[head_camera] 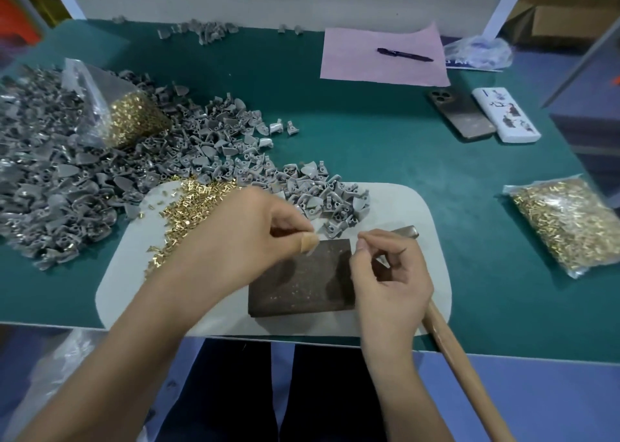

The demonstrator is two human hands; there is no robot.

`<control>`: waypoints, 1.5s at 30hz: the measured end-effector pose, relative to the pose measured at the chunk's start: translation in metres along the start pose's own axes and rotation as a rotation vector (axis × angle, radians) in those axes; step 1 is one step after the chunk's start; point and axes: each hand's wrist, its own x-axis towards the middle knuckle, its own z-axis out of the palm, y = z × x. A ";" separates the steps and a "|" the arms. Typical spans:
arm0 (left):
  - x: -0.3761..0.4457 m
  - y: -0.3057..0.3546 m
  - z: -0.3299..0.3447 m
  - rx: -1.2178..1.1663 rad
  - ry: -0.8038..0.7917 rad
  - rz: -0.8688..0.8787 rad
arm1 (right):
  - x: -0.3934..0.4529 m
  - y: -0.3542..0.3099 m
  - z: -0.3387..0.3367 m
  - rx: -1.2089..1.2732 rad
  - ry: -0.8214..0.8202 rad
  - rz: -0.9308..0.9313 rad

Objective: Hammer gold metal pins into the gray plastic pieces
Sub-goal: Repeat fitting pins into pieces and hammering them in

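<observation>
Green tabletop w/ a white mat at the near edge, dark block on the mat. Left hand hovers over the block's far-left corner — thumb & forefinger pinched on a small gray piece, blurred. Right hand beside it, fingers curled, thumb & forefinger pinched together near the left's tips; too small to tell if a pin is in that grip. Hammer lies under the right hand, head on the mat, handle off the near edge. Loose pins on the mat's left; gray pieces heaped left & beyond. Pin bags right and far left. Pink paper w/ pen, phone far right.
</observation>
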 end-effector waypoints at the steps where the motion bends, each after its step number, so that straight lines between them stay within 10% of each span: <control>1: -0.006 -0.002 0.003 0.022 0.008 -0.053 | 0.000 -0.001 0.000 0.000 -0.003 -0.005; 15: -0.026 -0.027 -0.006 0.043 0.158 -0.056 | 0.000 0.001 -0.001 -0.064 -0.009 -0.025; 31: -0.007 -0.014 -0.019 0.462 -0.259 0.396 | -0.001 0.004 -0.002 -0.007 -0.035 0.008; 45: -0.046 -0.026 -0.001 0.114 0.019 0.056 | -0.008 -0.034 -0.013 -0.190 -0.342 -0.208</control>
